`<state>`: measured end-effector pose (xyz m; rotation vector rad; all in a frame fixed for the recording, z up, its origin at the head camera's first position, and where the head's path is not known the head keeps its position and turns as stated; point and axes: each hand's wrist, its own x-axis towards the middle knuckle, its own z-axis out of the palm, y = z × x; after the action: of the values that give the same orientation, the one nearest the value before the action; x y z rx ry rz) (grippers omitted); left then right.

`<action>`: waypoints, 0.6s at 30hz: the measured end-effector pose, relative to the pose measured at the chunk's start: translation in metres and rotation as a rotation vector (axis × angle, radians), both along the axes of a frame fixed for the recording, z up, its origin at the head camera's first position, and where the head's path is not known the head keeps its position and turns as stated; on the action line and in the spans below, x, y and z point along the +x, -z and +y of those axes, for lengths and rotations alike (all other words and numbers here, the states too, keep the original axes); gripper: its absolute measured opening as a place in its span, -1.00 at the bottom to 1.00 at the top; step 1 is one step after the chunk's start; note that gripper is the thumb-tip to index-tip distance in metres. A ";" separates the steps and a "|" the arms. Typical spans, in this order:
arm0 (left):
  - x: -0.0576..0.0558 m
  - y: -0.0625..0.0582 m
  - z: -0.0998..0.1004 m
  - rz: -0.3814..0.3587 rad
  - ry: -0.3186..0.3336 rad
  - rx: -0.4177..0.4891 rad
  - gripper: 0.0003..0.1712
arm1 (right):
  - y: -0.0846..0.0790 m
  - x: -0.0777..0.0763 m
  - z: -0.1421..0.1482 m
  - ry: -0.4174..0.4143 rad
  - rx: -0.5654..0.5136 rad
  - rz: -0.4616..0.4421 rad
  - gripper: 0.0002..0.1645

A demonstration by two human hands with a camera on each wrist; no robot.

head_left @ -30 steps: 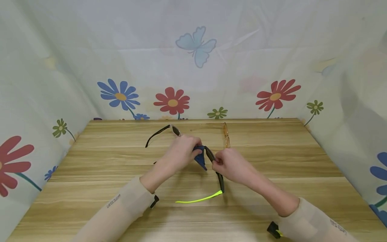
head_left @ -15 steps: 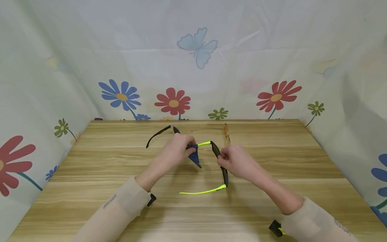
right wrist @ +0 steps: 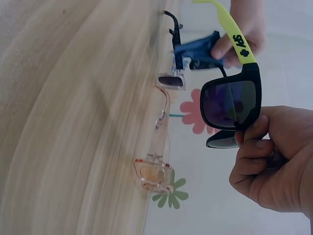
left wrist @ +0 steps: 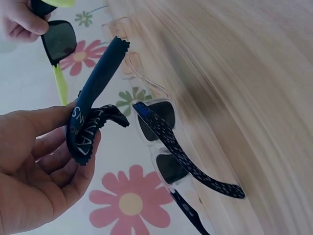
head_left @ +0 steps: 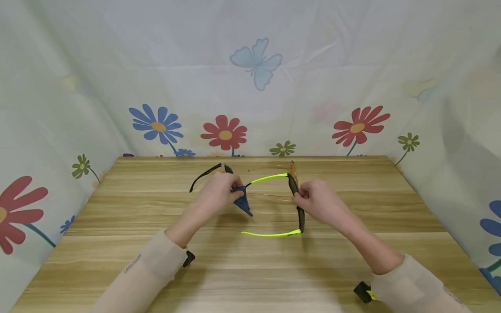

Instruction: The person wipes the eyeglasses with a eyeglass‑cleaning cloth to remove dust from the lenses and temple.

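My right hand point(head_left: 321, 203) pinches a pair of sunglasses point(head_left: 300, 217) at the bridge, holding them above the table. They have a black front, dark lenses point(right wrist: 230, 104) and lime-yellow temples point(head_left: 272, 235) pointing left. A dark blue lens cloth point(head_left: 242, 202) with zigzag edges and white lettering is pinched in my left hand point(head_left: 217, 192). The tip of the far temple reaches the cloth's edge in the head view. In the left wrist view the cloth point(left wrist: 95, 85) is folded between thumb and fingers, its loose end sticking up.
Clear-framed sunglasses point(left wrist: 172, 167) with dark patterned temples lie on the table point(head_left: 156, 265) behind my left hand. Amber-tinted clear glasses point(right wrist: 154, 174) rest farther back, partly behind the held pair. A flowered curtain point(head_left: 305, 95) encloses the table's back and sides.
The left hand with the cloth has slid left along the far temple, from near the hinge to its tip. The right hand has shifted right with the sunglasses, baring the lime temple.
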<state>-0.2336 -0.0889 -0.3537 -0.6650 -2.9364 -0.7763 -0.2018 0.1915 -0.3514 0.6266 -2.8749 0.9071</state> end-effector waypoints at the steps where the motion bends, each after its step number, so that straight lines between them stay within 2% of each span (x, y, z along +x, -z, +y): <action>1: 0.000 0.001 -0.002 0.005 -0.005 0.000 -0.87 | 0.000 0.000 0.002 0.007 0.001 0.004 -0.59; 8: -0.001 -0.004 -0.009 0.040 -0.032 0.015 -0.83 | 0.002 -0.004 0.007 0.023 0.024 0.040 -0.53; 15: 0.002 -0.011 0.004 0.105 -0.001 0.031 -0.83 | 0.008 0.000 -0.002 -0.043 0.030 0.071 -0.52; 18: 0.002 -0.012 0.011 0.117 0.013 0.022 -0.83 | 0.010 0.003 -0.008 -0.061 0.021 0.056 -0.54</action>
<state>-0.2311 -0.0777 -0.3421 -0.7032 -2.8175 -0.7435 -0.1993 0.1838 -0.3615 0.7335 -2.8335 0.8541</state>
